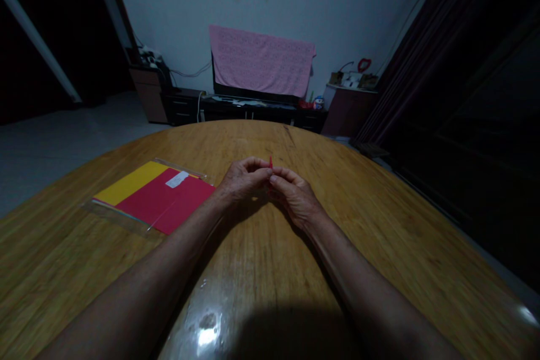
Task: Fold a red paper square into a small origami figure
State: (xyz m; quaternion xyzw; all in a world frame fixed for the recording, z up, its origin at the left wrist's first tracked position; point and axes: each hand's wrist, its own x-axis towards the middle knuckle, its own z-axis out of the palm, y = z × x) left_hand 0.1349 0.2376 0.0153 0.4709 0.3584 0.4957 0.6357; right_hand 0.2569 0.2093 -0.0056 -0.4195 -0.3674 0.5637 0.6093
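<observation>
My left hand [243,180] and my right hand [295,198] meet above the wooden table, fingertips pinching a small red piece of paper or card [270,163] between them. Most of that red piece is hidden by my fingers, and only its tip stands up. To the left of my left hand, not touching it, lies a clear plastic sleeve [149,198] holding sheets of yellow and red paper, with a white label on top.
The round wooden table [270,138] has a glossy, curved far edge. Beyond it stand a low dark TV cabinet, a screen draped in pink cloth, and a small side cabinet with assorted items. A dark curtain hangs at the right.
</observation>
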